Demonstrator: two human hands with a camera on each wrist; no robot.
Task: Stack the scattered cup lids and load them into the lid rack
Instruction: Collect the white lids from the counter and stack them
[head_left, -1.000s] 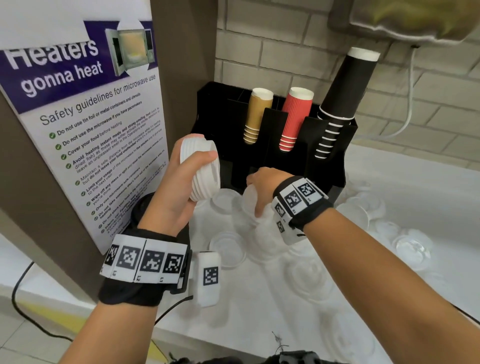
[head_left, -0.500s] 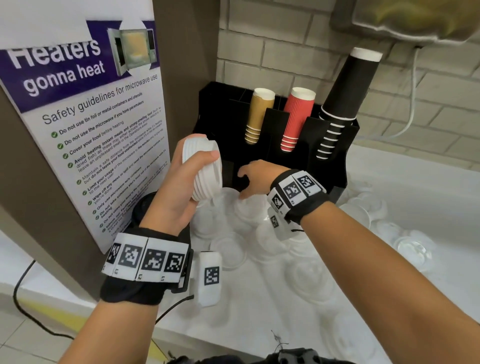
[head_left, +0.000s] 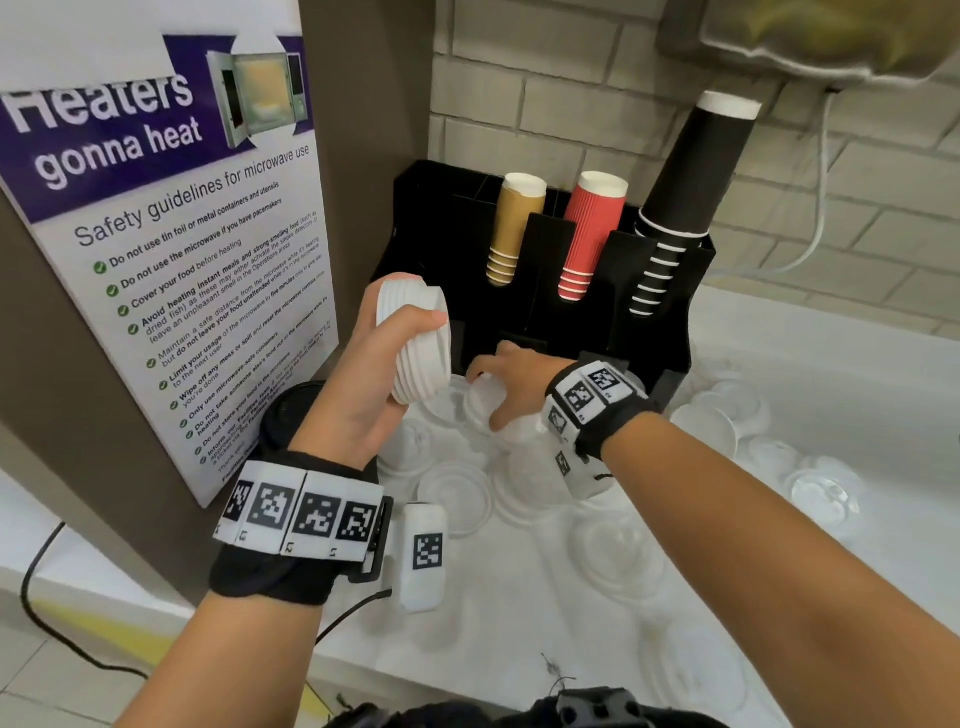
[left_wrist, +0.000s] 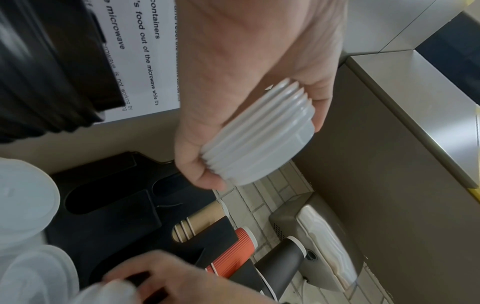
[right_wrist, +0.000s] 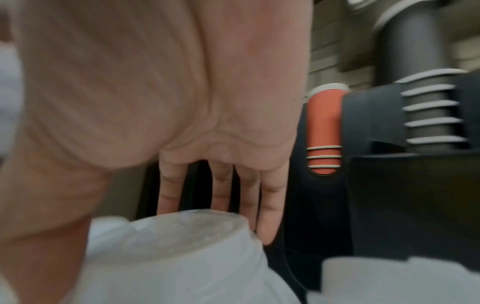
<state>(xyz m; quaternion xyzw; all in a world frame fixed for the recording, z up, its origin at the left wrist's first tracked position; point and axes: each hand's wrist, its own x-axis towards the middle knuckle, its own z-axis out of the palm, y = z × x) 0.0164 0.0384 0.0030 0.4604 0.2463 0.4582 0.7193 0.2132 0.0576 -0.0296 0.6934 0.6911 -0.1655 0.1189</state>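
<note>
My left hand (head_left: 363, 384) is raised in front of the rack and grips a stack of white cup lids (head_left: 415, 343), seen on its side in the left wrist view (left_wrist: 262, 139). My right hand (head_left: 506, 384) reaches down over a translucent lid (head_left: 485, 400) lying on the white counter just before the black rack (head_left: 649, 291). The right wrist view shows its fingers (right_wrist: 270, 205) straight, down behind that lid's (right_wrist: 187, 236) far rim, with the thumb on the near side. Several more clear lids (head_left: 457, 493) lie scattered over the counter.
The rack holds tan cups (head_left: 514, 228), red cups (head_left: 592, 239) and tall black cups (head_left: 691, 182); its front lid slots (left_wrist: 103, 197) look dark and hollow. A dark round object (head_left: 296, 415) sits under my left wrist by the poster wall. More lids (head_left: 821, 488) lie at right.
My right hand moved forward and left toward the rack, then lowered over a lid at its foot. The left hand kept the stack raised and nearly still.
</note>
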